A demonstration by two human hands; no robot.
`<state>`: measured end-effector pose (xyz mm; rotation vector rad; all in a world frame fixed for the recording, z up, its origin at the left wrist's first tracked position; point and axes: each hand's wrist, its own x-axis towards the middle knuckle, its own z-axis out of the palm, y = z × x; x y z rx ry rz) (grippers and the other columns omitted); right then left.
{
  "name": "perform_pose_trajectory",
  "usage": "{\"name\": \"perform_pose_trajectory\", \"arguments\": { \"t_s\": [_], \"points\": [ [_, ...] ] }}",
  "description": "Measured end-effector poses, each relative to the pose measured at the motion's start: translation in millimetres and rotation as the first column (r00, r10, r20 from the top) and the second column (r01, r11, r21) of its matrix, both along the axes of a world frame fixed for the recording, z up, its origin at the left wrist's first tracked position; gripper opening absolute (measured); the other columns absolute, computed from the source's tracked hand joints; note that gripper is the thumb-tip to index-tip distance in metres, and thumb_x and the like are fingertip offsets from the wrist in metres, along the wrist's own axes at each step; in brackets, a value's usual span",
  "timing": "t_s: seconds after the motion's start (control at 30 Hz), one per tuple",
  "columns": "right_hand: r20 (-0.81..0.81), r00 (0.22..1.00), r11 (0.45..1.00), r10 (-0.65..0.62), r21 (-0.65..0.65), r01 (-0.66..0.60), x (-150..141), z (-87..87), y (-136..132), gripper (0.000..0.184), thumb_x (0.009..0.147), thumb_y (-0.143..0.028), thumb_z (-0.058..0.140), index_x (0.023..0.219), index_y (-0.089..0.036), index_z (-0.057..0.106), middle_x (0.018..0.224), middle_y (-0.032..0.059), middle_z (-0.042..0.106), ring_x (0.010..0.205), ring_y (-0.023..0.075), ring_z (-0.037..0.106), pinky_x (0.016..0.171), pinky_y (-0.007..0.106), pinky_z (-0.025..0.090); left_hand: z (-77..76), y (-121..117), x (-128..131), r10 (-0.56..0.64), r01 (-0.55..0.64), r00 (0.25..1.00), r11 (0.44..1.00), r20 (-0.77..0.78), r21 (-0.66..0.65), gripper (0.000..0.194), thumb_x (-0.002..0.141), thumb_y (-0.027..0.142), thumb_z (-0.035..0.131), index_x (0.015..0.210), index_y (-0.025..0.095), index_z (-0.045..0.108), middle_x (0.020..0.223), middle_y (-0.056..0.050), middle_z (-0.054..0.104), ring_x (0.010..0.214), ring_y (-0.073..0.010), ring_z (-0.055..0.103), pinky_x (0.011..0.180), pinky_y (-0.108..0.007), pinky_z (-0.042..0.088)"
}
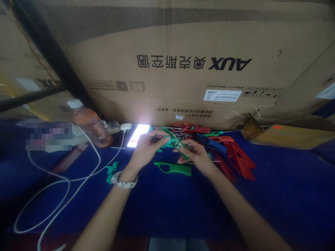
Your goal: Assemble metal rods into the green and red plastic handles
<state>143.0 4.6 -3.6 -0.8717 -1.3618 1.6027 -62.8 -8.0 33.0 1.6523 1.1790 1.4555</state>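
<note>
Both my hands meet over the blue table top (167, 205). My left hand (145, 148), with a wristwatch on the wrist, pinches the upper end of a green plastic clip piece (176, 142). My right hand (196, 155) grips the lower end of the same green piece, with a thin metal wire spring at it. A second green clip half (173, 168) lies flat on the table just below my hands. A pile of red, blue and green clip halves (230, 153) lies behind and to the right of my right hand.
A large cardboard box (183, 62) stands close behind. A lit phone (138, 135) lies at left on a white charging cable (65, 181), beside an orange drink bottle (90, 125). Small green parts (112, 171) lie near my left wrist. A brown object (251, 129) sits right.
</note>
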Motion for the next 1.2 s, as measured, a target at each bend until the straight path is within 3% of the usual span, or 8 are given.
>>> {"name": "perform_pose_trajectory", "arguments": {
  "t_s": [0.2,0.47,0.67,0.93,1.2],
  "points": [
    [0.012,1.000,1.000,0.002,0.011,-0.003,0.0,0.9,-0.6,0.038,0.076,-0.046,0.080,0.097,-0.021,0.060,0.093,0.0052,0.079,0.055,0.0132,0.071,0.058,0.029,0.064,-3.5,2.0,0.8,0.165,-0.161,0.983,0.986,-0.085,0.051,0.014,0.074,0.035,0.081,0.086,0.027,0.079,0.116,-0.008,0.060,0.113,-0.0255,0.059,0.088,-0.042,0.056],
    [0.020,0.999,0.999,0.033,0.035,-0.034,0.0,-1.3,-1.3,0.040,0.076,-0.047,0.080,0.100,-0.021,0.061,0.092,0.0043,0.079,0.056,0.0125,0.072,0.057,0.026,0.064,-4.9,1.0,0.9,0.097,-0.101,0.981,0.995,-0.166,-0.013,0.015,0.077,0.035,0.079,0.088,0.026,0.079,0.132,-0.010,0.054,0.132,-0.0303,0.048,0.099,-0.048,0.051],
    [0.015,0.999,0.998,0.051,0.038,-0.052,-1.0,-4.0,-0.9,0.039,0.077,-0.046,0.080,0.100,-0.022,0.059,0.090,0.0032,0.079,0.055,0.0129,0.073,0.056,0.026,0.064,0.0,1.7,-9.8,-0.027,0.018,0.978,0.999,-0.207,-0.044,0.015,0.081,0.036,0.074,0.090,0.024,0.078,0.128,-0.011,0.055,0.126,-0.0285,0.052,0.098,-0.047,0.051],
    [0.043,0.997,0.997,0.063,0.045,-0.065,-1.1,-4.1,-1.4,0.038,0.078,-0.046,0.079,0.101,-0.022,0.061,0.092,0.0044,0.079,0.057,0.0132,0.073,0.057,0.027,0.063,-3.4,4.0,-11.2,-0.006,0.000,0.973,1.000,-0.230,-0.025,0.013,0.079,0.035,0.075,0.088,0.027,0.079,0.115,-0.009,0.063,0.115,-0.0263,0.056,0.091,-0.041,0.051],
    [0.027,0.998,0.997,0.053,0.048,-0.054,-0.4,-6.9,-0.2,0.040,0.077,-0.047,0.079,0.101,-0.022,0.060,0.092,0.0048,0.078,0.056,0.0141,0.073,0.057,0.029,0.063,-5.0,5.5,-7.4,-0.025,0.018,0.968,0.999,-0.251,-0.032,0.019,0.083,0.040,0.071,0.075,0.023,0.076,0.090,-0.005,0.063,0.082,-0.0196,0.059,0.078,-0.036,0.048]
  ]
}}
